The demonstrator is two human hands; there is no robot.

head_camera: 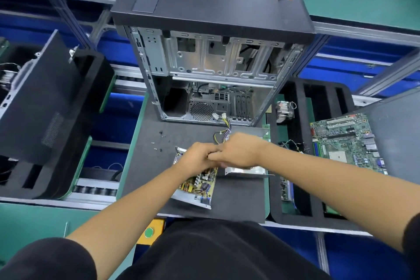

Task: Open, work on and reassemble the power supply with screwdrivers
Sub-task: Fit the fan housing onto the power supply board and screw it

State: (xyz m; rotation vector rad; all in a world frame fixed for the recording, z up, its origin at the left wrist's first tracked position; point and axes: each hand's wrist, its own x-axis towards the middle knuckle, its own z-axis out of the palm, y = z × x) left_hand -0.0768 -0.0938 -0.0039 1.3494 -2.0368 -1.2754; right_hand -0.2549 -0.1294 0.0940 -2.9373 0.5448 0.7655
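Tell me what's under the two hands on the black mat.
Under the left hand lies the opened power supply, its yellow circuit board exposed. Under the right hand sits its metal cover, with the wire bundle behind. What the fingers hold is hidden.

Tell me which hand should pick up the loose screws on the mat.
Left, probably. The screws lie on the mat to the left of the open power supply, nearer the left hand. The right hand sits further right, over the metal cover, and would have to cross over.
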